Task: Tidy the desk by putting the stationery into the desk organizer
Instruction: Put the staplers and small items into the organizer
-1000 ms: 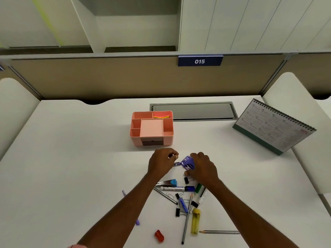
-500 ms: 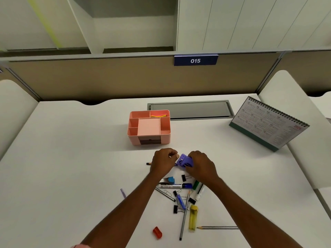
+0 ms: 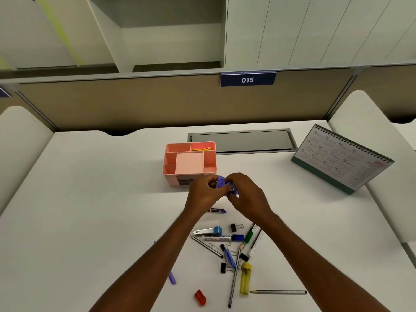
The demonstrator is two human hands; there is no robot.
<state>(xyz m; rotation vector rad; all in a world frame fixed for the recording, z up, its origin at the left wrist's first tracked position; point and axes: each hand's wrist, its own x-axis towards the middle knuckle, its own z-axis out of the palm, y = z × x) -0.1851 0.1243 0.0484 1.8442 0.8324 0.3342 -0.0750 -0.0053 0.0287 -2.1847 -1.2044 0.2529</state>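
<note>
A pink desk organizer (image 3: 210, 165) with several compartments stands on the white desk (image 3: 90, 210); yellow strips lie in its back compartment. Just in front of it, above the desk, my left hand (image 3: 203, 194) and my right hand (image 3: 246, 194) together grip a small purple plastic item (image 3: 222, 183). Below my hands lies a scatter of stationery: a blue stapler (image 3: 209, 231), a blue-capped marker (image 3: 222, 238), a green marker (image 3: 250, 234), black binder clips (image 3: 235, 227), pencils (image 3: 234, 278), a yellow highlighter (image 3: 245, 278), a red sharpener (image 3: 200, 297).
A desk calendar (image 3: 342, 158) stands at the right. A grey cable hatch (image 3: 243, 141) is set into the desk behind the organizer. A beige partition with a "015" sign (image 3: 247, 79) closes the back. A purple pen (image 3: 172, 278) lies by my left forearm.
Both hands have lifted the purple item off the desk and moved it up toward the organizer's front. A small purple-and-white piece now shows on the desk where the hands were.
</note>
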